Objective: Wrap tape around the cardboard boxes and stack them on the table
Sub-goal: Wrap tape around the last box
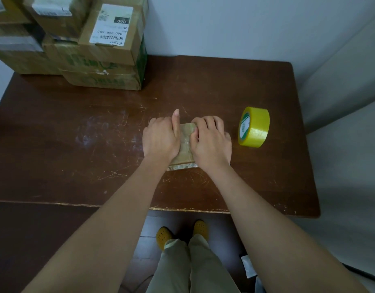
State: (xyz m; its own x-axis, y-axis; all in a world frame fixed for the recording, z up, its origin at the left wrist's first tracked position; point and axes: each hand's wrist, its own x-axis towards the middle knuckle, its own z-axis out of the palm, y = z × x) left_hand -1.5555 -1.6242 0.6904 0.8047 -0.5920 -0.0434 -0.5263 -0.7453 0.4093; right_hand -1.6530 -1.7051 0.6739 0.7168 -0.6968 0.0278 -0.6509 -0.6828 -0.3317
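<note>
Pressing down with both hands, you have a small cardboard box under your palms near the middle of the brown table. Your left hand lies flat along the box's left side, fingers fairly straight, the index finger reaching past the far edge. Your right hand covers the right side with its fingers curled over the far top edge, thumb pressing onto the taped top; whether that grip pinches a loose end of tape cannot be told. Glossy clear tape already shows across the box's top and near end.

A yellow roll of tape stands on edge just right of your right hand, apart from it. A stack of larger cardboard boxes sits at the far left of the table, against the wall.

The box looks light and fairly stiff, though its thin walls may dent under hard pressure. The taped faces are likely slick, so take hold across opposite side walls, near the corners where the cardboard is strongest, rather than by the shiny top.
</note>
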